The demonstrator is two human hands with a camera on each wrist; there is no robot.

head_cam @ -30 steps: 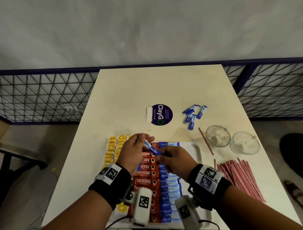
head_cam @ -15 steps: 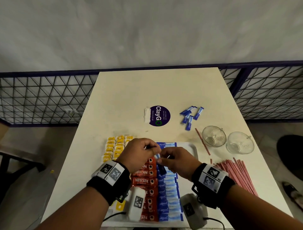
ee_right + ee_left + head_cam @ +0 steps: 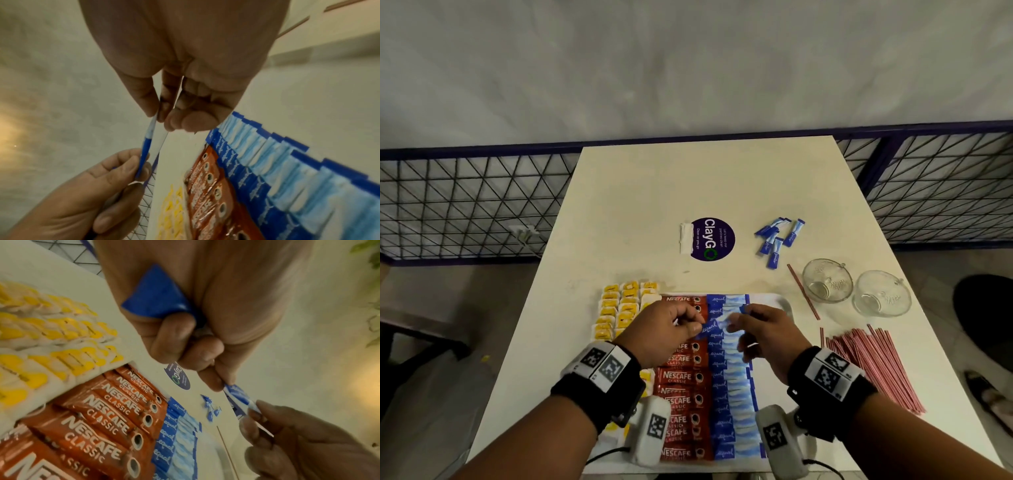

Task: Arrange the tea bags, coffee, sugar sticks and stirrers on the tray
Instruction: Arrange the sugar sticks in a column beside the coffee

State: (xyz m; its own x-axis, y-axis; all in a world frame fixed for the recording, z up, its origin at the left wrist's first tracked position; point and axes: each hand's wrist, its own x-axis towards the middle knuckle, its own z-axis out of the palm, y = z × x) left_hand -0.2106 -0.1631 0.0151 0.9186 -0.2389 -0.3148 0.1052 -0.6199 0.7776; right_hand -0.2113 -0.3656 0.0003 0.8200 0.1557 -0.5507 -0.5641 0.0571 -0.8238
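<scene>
A white tray (image 3: pixel 785 303) holds a red column of coffee sachets (image 3: pixel 681 377) and a blue column of sugar sticks (image 3: pixel 729 394). Yellow tea bags (image 3: pixel 619 305) lie along its left side. Both hands hold one blue sugar stick (image 3: pixel 717 325) crosswise just above the far part of the blue column. My left hand (image 3: pixel 688 322) pinches its left end, my right hand (image 3: pixel 739 320) its right end. The left wrist view shows that pinch (image 3: pixel 238 395) and another blue stick (image 3: pixel 156 295) tucked in the left palm. The stick (image 3: pixel 147 146) is edge-on in the right wrist view.
Loose sugar sticks (image 3: pixel 777 240) lie beyond the tray beside a round purple sticker (image 3: pixel 712 239). Two glass cups (image 3: pixel 827 281) (image 3: pixel 881 298) stand at the right. A pile of red stirrers (image 3: pixel 876 366) lies right of the tray, and one stirrer (image 3: pixel 803 291) lies apart.
Both hands have lowered the sugar stick from a tilted hold above the coffee sachets and shifted it right, so it now lies level over the blue column.
</scene>
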